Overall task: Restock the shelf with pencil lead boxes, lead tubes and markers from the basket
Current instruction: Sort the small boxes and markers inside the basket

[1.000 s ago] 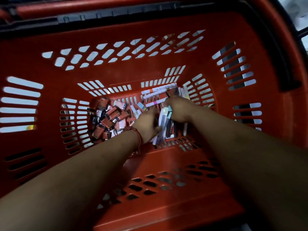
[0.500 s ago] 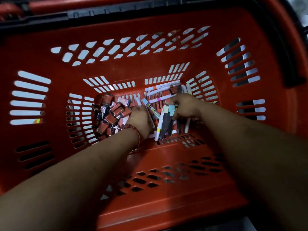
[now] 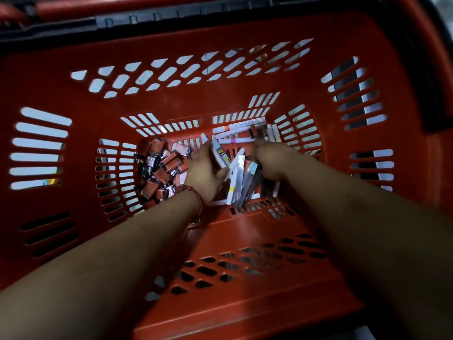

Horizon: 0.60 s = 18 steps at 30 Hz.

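Both my arms reach down into a deep red plastic basket [image 3: 220,99]. On its floor at the left lies a heap of small reddish lead boxes [image 3: 160,166]. White markers with coloured bands [image 3: 239,130] lie at the back right. My left hand [image 3: 204,171] grips a lead tube with a pale blue cap [image 3: 220,153] beside the box heap. My right hand [image 3: 272,159] holds a bundle of markers and lead tubes [image 3: 241,179] that hangs down toward me, its fingers hidden under the hand.
The basket walls are slotted and rise steeply on every side. A black handle bar [image 3: 171,17] runs across the far rim. The near sloping wall [image 3: 245,278] lies under my forearms.
My left hand has shifted toward the box heap and back, and now grips a blue-capped tube. The bundle in my right hand has stayed in place.
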Tool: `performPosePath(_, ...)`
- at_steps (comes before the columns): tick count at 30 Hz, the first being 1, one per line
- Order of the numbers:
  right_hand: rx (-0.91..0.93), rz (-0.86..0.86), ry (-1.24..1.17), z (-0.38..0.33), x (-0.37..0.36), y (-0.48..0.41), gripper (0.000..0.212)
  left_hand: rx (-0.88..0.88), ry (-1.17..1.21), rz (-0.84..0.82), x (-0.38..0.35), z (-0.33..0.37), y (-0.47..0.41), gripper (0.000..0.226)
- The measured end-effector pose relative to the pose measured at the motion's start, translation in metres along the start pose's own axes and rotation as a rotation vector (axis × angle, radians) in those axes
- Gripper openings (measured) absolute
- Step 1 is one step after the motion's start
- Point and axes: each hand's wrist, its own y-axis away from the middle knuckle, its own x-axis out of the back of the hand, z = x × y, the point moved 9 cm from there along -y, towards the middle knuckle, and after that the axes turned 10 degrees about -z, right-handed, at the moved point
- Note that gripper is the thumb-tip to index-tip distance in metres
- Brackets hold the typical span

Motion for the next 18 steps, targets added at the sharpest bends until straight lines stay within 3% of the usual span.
performPosePath(5,0.056,0.022,-0.001,-0.003,0.005,0.004,0.016,0.024,0.122,0.036,0.000,0.005,-0.003,0.070)
performPosePath(8,0.007,0.013,0.001,0.001,0.002,0.005,0.027,0.016,0.104,-0.002,-0.005,0.002,-0.003,0.073)
performPosePath(14,-0.022,0.016,0.063,0.003,-0.005,0.002,0.037,0.034,0.128,-0.038,-0.016,-0.005,0.007,0.056)
performPosePath(18,0.008,-0.013,0.017,0.002,-0.001,0.007,0.032,-0.009,0.076,-0.032,-0.023,-0.009,0.011,0.053)
